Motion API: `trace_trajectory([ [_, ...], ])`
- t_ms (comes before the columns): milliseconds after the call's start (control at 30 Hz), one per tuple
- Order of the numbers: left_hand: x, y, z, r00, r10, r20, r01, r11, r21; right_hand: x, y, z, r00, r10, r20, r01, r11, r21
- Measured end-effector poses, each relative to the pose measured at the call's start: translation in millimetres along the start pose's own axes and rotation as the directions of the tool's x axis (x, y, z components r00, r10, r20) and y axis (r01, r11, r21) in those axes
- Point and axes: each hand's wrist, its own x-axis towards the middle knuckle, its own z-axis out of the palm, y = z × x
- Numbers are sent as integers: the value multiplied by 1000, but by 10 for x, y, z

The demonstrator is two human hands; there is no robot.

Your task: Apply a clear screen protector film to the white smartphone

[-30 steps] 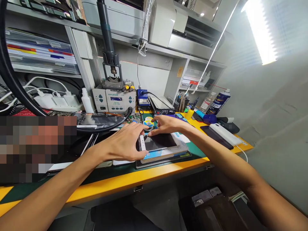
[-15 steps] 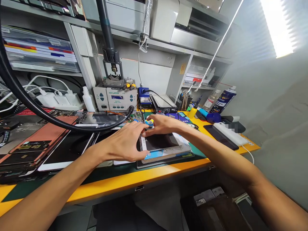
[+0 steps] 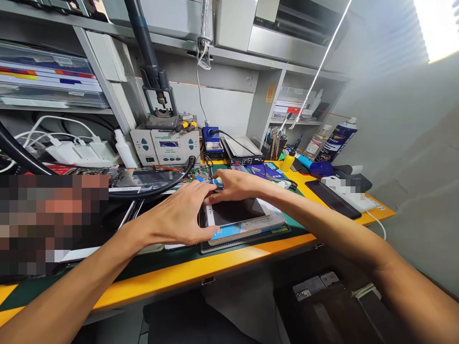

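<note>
Both hands are over a tablet-sized device with a dark screen (image 3: pixel 233 211), which lies in a pale holder on a black perforated base (image 3: pixel 244 244). My left hand (image 3: pixel 175 215) spans the device's white left edge, its thumb near the lower corner and its fingers near the upper one. My right hand (image 3: pixel 234 186) reaches in from the right, its fingertips at the device's upper left corner. A small blue and yellow roll (image 3: pixel 217 181) sits there, mostly hidden by the fingers of my right hand. Whether that hand grips it, I cannot tell.
A black hose (image 3: pixel 150 190) arcs behind my left hand, near a phone (image 3: pixel 143 179) and a circuit board (image 3: pixel 195 174). A hot-air station (image 3: pixel 167 145) stands behind the green mat (image 3: pixel 296 223). A blue spray can (image 3: pixel 336 141) stands at the right. The yellow desk edge (image 3: pixel 179 286) runs in front.
The whole scene has shifted left and slightly up in view. My right fingers have closed in around the small roll, and my left hand has moved slightly left along the device.
</note>
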Motion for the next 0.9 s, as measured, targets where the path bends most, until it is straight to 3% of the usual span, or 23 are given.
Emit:
trace_trajectory([
  [233, -10, 2, -5, 1000, 1, -17, -1, 1000, -11, -16, 81, 23, 998, -31, -57, 35, 997, 70],
  [433, -10, 16, -13, 999, 18, -30, -19, 999, -41, -233, 592, -202, 989, 12, -149, 21, 975, 221],
  [600, -19, 21, -24, 1000, 13, -25, -13, 1000, -16, -399, 957, -148, 992, -10, -124, 62, 902, 428],
  [900, -8, 89, -9, 996, 92, 8, -92, 996, 17, -490, 986, -95, 997, -6, -82, 38, 917, 398],
])
